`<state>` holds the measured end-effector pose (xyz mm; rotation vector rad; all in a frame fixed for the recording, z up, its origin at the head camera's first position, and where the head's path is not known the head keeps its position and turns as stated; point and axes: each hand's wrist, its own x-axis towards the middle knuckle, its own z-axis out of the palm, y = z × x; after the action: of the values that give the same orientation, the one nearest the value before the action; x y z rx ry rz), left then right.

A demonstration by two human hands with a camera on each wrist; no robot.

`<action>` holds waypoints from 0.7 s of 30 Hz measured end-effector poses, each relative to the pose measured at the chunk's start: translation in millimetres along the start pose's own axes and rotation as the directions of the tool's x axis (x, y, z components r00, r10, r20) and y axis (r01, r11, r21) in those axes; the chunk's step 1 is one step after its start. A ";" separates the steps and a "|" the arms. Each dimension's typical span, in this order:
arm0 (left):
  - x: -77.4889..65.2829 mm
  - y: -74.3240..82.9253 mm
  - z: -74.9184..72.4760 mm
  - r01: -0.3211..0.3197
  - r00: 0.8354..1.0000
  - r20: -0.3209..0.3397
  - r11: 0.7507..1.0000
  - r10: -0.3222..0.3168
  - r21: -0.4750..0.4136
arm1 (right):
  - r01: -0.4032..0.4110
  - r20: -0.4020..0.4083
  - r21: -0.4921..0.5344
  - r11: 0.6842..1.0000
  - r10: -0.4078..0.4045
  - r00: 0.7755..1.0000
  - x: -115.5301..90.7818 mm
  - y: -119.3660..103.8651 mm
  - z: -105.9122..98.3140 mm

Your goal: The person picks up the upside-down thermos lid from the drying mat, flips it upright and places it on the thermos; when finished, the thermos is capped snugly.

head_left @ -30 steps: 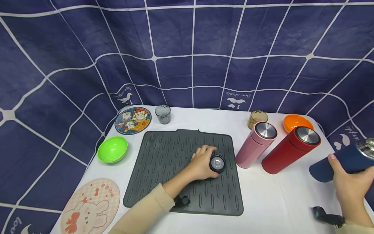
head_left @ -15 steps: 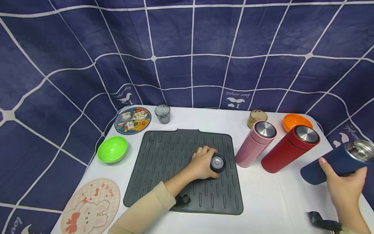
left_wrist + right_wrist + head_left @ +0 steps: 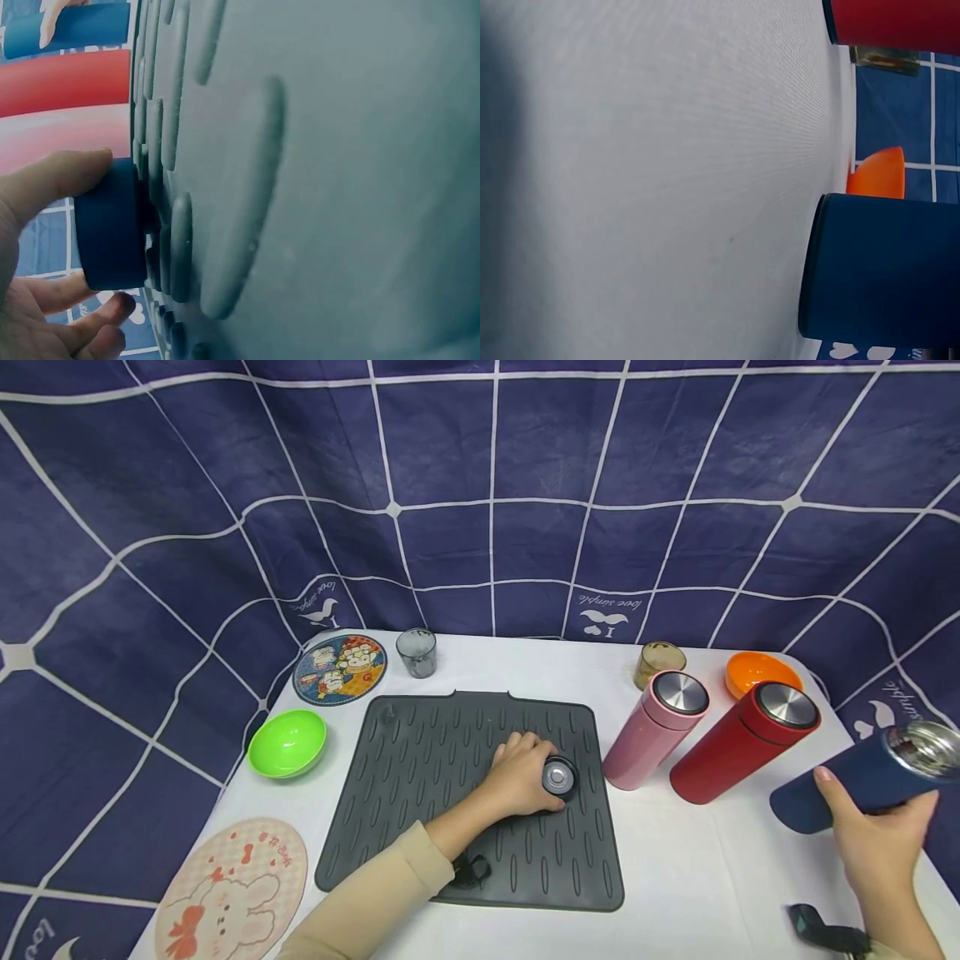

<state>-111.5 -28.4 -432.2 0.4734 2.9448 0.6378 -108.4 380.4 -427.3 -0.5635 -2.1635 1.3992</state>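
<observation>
My left hand [image 3: 517,781] pinches a dark blue thermos lid [image 3: 558,777] between thumb and fingers. It lies on the grey ribbed drying mat [image 3: 420,793], its round metallic-looking underside facing up. In the left wrist view the lid's side wall [image 3: 111,225] shows right at the mat's ribs, the thumb on one side and fingers on the other. At the right, my right hand [image 3: 877,843] grips a dark blue thermos [image 3: 832,789] whose shiny steel mouth is uncovered. The thermos's base [image 3: 870,270] is at the white tabletop in the right wrist view.
A pink thermos [image 3: 656,731] and a red thermos [image 3: 746,743] stand between the hands, both capped. Behind them are an amber glass [image 3: 660,665] and an orange bowl [image 3: 759,672]. A grey glass [image 3: 417,652], green bowl [image 3: 288,743] and two round placemats are left.
My right hand has brought the blue thermos slightly left, mostly in the first half second, showing more of its mouth. My left hand stays on the lid, almost still.
</observation>
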 end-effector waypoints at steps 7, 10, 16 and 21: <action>-10.9 10.3 -5.4 -0.004 0.992 -0.125 0.984 -0.018 -0.179 | 0.005 0.014 -0.009 1.000 -0.005 1.000 0.5 0.7 0.1; -21.7 21.0 -12.7 -0.037 0.981 -0.193 0.961 -0.017 -0.273 | 0.002 0.015 -0.010 1.000 -0.001 1.000 1.2 -0.4 -0.4; -39.1 54.3 -30.9 -0.301 0.923 -0.349 0.871 0.163 -0.389 | 0.020 0.028 -0.006 1.000 -0.020 0.999 2.6 -2.6 -1.8; -34.0 97.6 -49.4 -0.462 0.864 -0.396 0.802 0.311 -0.378 | 0.042 0.028 -0.039 0.998 -0.041 0.999 5.5 -2.8 -4.7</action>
<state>-59.5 26.0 -345.9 1.0208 2.8158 1.5593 -110.1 385.9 -422.0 -0.5135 -2.2159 1.3527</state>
